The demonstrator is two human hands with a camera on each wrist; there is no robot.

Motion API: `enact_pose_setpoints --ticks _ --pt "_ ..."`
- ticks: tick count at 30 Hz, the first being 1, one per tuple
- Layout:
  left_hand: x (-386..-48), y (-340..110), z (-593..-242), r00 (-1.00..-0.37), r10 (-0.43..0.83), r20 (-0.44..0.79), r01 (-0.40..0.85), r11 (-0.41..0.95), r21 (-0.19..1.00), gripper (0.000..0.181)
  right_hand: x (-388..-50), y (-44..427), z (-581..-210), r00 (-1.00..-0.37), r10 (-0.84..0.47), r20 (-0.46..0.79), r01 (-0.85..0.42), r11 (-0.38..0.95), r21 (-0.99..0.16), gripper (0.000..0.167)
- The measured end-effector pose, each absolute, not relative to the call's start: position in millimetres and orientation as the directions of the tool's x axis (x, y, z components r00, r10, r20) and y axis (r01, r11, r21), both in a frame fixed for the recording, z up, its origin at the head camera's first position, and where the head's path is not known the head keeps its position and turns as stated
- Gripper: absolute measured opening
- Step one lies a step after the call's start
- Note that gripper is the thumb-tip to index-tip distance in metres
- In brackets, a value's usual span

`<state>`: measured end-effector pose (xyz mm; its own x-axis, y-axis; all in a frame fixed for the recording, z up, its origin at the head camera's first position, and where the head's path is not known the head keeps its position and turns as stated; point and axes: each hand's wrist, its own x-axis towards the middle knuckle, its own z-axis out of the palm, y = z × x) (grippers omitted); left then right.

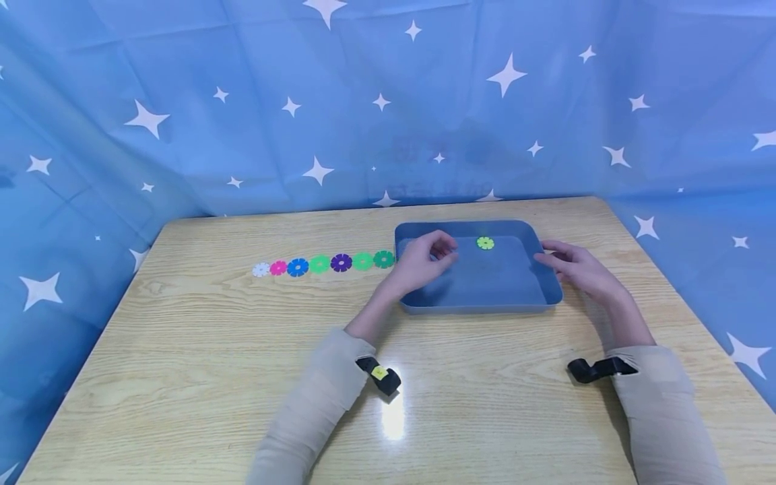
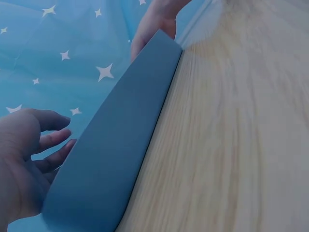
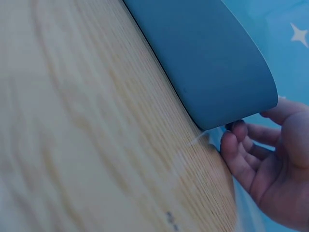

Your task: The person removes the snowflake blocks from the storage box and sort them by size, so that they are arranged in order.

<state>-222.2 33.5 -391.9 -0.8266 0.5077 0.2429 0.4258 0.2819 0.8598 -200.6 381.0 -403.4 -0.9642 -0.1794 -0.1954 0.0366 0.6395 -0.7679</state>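
A blue rectangular tray (image 1: 485,309) stands at the back right of the table. Over its left part hovers my left hand (image 1: 424,261), fingers loosely bent and apart; nothing shows between them in the left wrist view. My right hand (image 1: 583,273) holds the tray's right wall, thumb at the rim and fingers against the outside, as the right wrist view shows. One yellow-green notched disc (image 1: 486,243) lies in the tray near its back wall. Left of the tray, several notched discs form a row, from a white disc (image 1: 261,269) to a dark green disc (image 1: 384,259) close to the tray.
Within the row lie a pink disc (image 1: 278,268), a blue disc (image 1: 298,267) and a purple disc (image 1: 341,263), with light green ones among them. The wooden table (image 1: 200,350) ends at a blue star-patterned curtain (image 1: 254,135) behind and at both sides.
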Motion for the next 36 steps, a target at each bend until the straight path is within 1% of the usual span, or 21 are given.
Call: enact_pose_setpoints --ticks 3,7,14,18,22,26,32,36 --pt "-223.5 46.7 -394.6 -0.832 0.504 0.230 0.405 0.270 0.873 0.018 -199.9 380.3 -403.3 -0.963 -0.180 -0.199 0.038 0.642 -0.766 0.072" --pt "-227.6 62.7 -395.1 -0.837 0.512 0.190 0.376 0.287 0.881 0.022 -199.7 379.6 -402.7 -0.962 -0.179 -0.204 0.040 0.648 -0.760 0.072" --pt "-240.1 88.4 -398.5 -0.842 0.533 0.085 0.332 0.389 0.859 0.029 -199.4 379.9 -401.6 -0.962 -0.178 -0.205 0.045 0.641 -0.767 0.073" --pt "-246.8 100.0 -399.4 -0.835 0.548 0.051 0.349 0.456 0.818 0.034 -199.1 380.2 -401.5 -0.964 -0.178 -0.199 0.039 0.645 -0.764 0.073" --pt "-251.0 107.2 -398.7 -0.819 0.573 0.034 0.376 0.490 0.787 0.036 -199.1 380.7 -402.2 -0.964 -0.173 -0.203 0.044 0.647 -0.761 0.073" --pt "-252.2 108.8 -401.1 -0.810 0.585 0.035 0.390 0.493 0.777 0.036 -200.2 380.4 -403.3 -0.963 -0.174 -0.208 0.051 0.638 -0.769 0.073" --pt "-251.7 107.4 -406.6 -0.825 0.560 0.068 0.372 0.449 0.812 0.035 -201.0 380.6 -402.9 -0.963 -0.178 -0.200 0.049 0.620 -0.783 0.072" --pt "-251.3 109.4 -407.4 -0.838 0.544 0.050 0.349 0.463 0.815 0.036 -199.3 381.1 -401.9 -0.963 -0.180 -0.199 0.048 0.614 -0.788 0.072"
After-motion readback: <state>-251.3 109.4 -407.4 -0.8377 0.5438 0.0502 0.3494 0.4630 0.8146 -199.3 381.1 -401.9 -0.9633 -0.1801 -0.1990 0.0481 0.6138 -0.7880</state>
